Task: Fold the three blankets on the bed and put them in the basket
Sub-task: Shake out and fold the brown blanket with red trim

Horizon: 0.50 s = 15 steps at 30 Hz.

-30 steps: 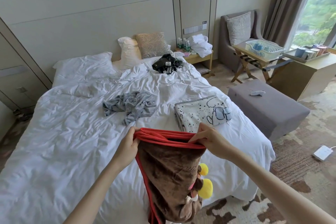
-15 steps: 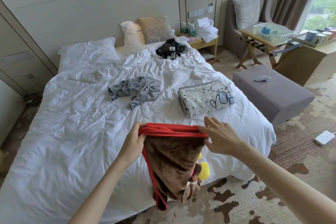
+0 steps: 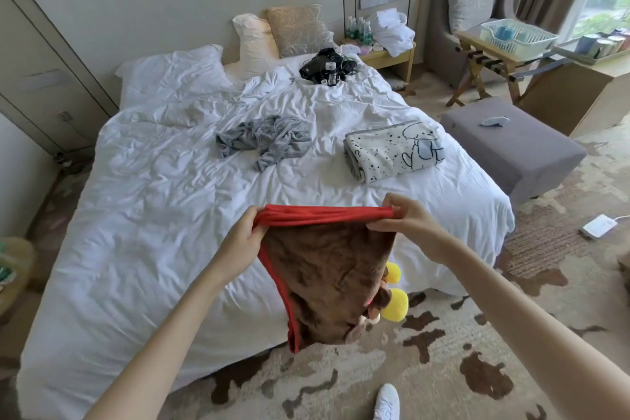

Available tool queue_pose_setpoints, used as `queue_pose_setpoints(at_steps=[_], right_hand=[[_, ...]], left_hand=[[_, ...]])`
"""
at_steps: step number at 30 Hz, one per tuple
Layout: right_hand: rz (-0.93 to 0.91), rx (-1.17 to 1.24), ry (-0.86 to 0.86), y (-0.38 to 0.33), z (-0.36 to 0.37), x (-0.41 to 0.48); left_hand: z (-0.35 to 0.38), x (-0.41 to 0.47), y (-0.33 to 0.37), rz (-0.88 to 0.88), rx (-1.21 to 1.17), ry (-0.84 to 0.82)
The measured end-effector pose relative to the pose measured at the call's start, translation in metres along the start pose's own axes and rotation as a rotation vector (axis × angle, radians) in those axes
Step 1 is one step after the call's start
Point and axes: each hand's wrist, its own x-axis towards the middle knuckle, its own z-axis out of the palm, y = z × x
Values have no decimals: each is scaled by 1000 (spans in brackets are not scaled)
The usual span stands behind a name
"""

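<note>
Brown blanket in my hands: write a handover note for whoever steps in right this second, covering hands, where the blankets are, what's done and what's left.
Left hand: grips the left end of the red-trimmed top edge of the brown blanket.
Right hand: pinches the right end of that edge. The blanket hangs in the air at the near edge of the bed.
Done: the spotted white blanket lies folded on the bed's right side.
Left: finish folding the brown one, fold the crumpled grey blanket mid-bed, then put all three in the basket. A pale plastic basket sits on the wooden rack, with no blanket in it.

Head-worn wide-angle view — facing forward and down, close over the bed (image 3: 153,215).
</note>
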Motion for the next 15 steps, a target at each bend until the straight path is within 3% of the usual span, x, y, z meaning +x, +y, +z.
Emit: queue_pose_setpoints(at_steps=[4, 7, 9, 11, 15], right_hand=[[-241, 276, 130, -64, 11, -24], [-414, 211, 246, -87, 24, -40], [-339, 100, 331, -79, 46, -39], [-181, 151, 332, -65, 65, -43], [-122, 199, 247, -64, 71, -48]], left_hand=[[-38, -23, 50, 253, -118, 182], [-40, -43, 56, 403, -56, 422], [-27, -50, 46, 237, -18, 393], [-21, -57, 28, 51, -47, 312], [-46, -70, 17, 73, -102, 256]])
